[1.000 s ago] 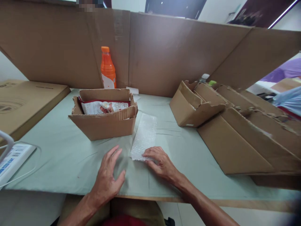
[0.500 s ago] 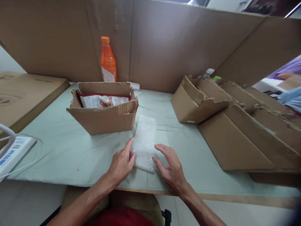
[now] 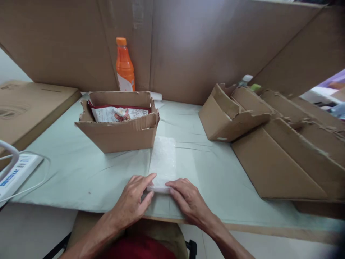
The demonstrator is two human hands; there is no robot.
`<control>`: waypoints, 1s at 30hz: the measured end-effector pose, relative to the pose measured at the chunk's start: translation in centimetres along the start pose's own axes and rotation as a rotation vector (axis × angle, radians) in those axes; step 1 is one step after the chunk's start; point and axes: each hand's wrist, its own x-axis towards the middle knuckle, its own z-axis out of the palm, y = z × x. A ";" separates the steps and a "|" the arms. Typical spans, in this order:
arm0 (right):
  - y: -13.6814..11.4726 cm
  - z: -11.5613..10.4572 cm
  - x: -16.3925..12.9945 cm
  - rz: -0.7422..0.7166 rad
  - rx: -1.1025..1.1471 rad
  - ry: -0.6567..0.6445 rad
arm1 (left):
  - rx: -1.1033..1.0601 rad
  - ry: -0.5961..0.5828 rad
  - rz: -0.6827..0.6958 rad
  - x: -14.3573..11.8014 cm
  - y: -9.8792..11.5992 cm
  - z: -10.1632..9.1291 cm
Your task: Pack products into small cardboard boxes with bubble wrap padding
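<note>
A narrow strip of clear bubble wrap (image 3: pixel 162 158) lies lengthwise on the table, its near end turned up into a thin folded edge. At the left corner of that fold is my left hand (image 3: pixel 134 196), its thumb and forefinger closed on the plastic. My right hand (image 3: pixel 187 197) pinches the right corner, thumb below and fingers above. The fingers partly cover both ends of the fold. Just beyond the strip's far left side stands an open cardboard box (image 3: pixel 121 136) holding a red-edged printed packet (image 3: pixel 118 113).
An orange bottle (image 3: pixel 125 68) stands by the tall cardboard wall (image 3: pixel 202 50). Several cut cardboard boxes (image 3: pixel 280 162) line the right side. On the left are a flat carton (image 3: pixel 35 104) and a white power strip (image 3: pixel 20 172) with a cable, on the pale green tabletop (image 3: pixel 78 162).
Both hands have moved closer together and now grip the near end of the bubble wrap. That end has been folded up, and the strip sits slightly further left.
</note>
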 end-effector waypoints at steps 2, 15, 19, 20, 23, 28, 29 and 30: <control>-0.4 -0.2 -0.5 0.058 0.045 0.008 | -0.032 -0.004 -0.113 -0.1 0.3 -0.1; -0.6 0.9 -0.6 -0.139 -0.319 0.028 | 0.173 0.127 0.004 0.7 -0.6 0.8; -0.7 0.7 -0.8 -0.043 -0.126 0.012 | 0.021 0.009 0.028 -0.7 0.4 -0.3; -0.8 0.6 -1.0 -0.005 -0.088 -0.003 | -0.003 -0.003 -0.009 -0.8 0.5 -0.4; -1.0 0.2 -1.5 0.011 -0.120 0.058 | 0.006 0.008 -0.109 -0.3 0.3 -0.1; -0.9 0.4 -1.6 -0.119 -0.329 0.105 | 0.143 0.109 -0.105 1.0 -0.7 1.0; -0.8 0.6 -1.5 -0.134 -0.343 0.068 | 0.150 0.120 -0.079 1.0 -0.7 1.0; -0.8 0.8 -1.3 -0.146 -0.348 0.042 | 0.149 0.120 -0.045 0.8 -0.7 1.0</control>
